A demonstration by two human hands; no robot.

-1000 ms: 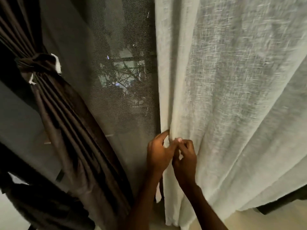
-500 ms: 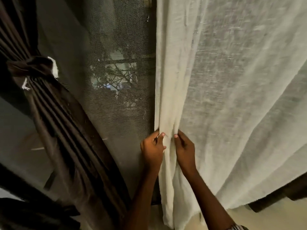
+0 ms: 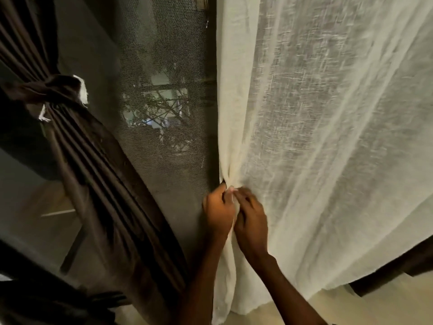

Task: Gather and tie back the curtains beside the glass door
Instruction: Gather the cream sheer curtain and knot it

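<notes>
Head view: left hand [image 3: 219,213] and right hand [image 3: 251,221] sit side by side at 6 o'clock, knuckles nearly touching. Both are clenched on the leading edge of the cream sheer curtain [image 3: 316,137], pinching a gathered fold between them. The curtain fills the frame from 12 to 4 o'clock, and its hem hangs near the floor [image 3: 293,310]. At 9 o'clock the dark brown curtain [image 3: 100,174] is already bunched and bound by a knotted tieback [image 3: 56,90]. Between the two curtains, at 11 o'clock, stands the mesh screen [image 3: 164,78] of the door. No containers are visible.
</notes>
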